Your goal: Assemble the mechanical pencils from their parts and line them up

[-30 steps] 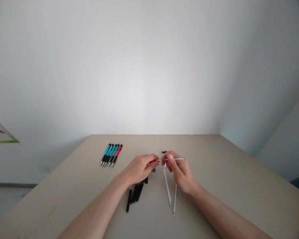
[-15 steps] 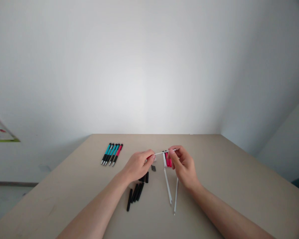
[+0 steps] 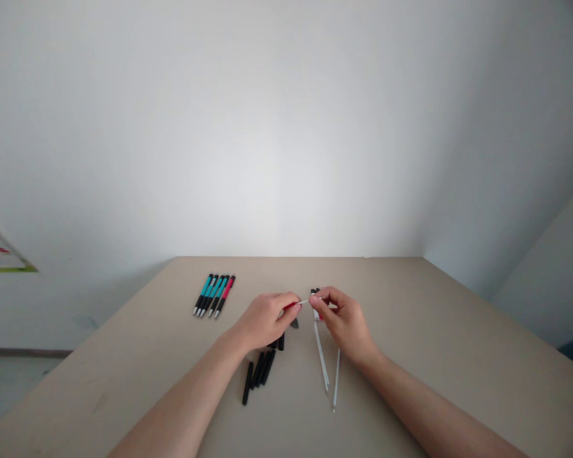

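Over the middle of the table, my left hand (image 3: pixel 268 318) is closed on a red pen barrel (image 3: pixel 290 306), mostly hidden by the fingers. My right hand (image 3: pixel 342 318) pinches a thin white pen refill (image 3: pixel 304 301) that spans the short gap between the hands, its left end at the barrel. Below my right hand lie several white refills (image 3: pixel 321 356). Behind its fingers, white and red pen barrels (image 3: pixel 316 313) with black ends are partly covered. Small dark springs (image 3: pixel 295 323) lie by my left fingertips, and several black grips (image 3: pixel 263 367) rest below that hand.
Several assembled pens (image 3: pixel 214 296), turquoise and red with black grips, lie side by side on the left of the beige table (image 3: pixel 391 280). A white wall (image 3: pixel 286 159) stands behind the table's far edge.
My right hand has moved left and slightly down, toward my left hand. Less of the refill now shows between them. More of the red barrel shows in my left hand.
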Demonstrator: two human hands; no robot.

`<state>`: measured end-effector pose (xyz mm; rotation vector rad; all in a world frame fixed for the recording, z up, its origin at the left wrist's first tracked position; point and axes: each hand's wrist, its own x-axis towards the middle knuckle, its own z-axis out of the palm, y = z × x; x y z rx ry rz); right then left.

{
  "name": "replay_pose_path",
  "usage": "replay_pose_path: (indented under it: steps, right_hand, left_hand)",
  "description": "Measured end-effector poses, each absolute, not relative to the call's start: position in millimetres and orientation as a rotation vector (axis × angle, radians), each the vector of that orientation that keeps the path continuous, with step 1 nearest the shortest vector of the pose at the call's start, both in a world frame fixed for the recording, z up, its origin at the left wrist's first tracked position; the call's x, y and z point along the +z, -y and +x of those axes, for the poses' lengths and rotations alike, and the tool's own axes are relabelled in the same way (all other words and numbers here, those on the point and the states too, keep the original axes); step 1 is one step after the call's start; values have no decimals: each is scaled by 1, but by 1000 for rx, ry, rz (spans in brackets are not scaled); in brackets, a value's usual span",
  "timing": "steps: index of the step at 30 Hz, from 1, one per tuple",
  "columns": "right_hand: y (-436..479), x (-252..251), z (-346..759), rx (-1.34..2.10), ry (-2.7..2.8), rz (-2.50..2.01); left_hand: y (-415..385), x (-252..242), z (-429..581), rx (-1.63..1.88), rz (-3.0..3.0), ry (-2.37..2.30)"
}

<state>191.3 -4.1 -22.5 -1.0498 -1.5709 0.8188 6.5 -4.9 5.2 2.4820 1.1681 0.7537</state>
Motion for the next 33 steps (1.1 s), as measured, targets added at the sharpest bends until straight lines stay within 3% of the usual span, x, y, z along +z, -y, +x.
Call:
replay_pose_path:
  steps: [33]
  right_hand:
    - [9,-16,192,858,1589,-1037]
  left_hand:
    - [4,5,4,764,2524,-1154]
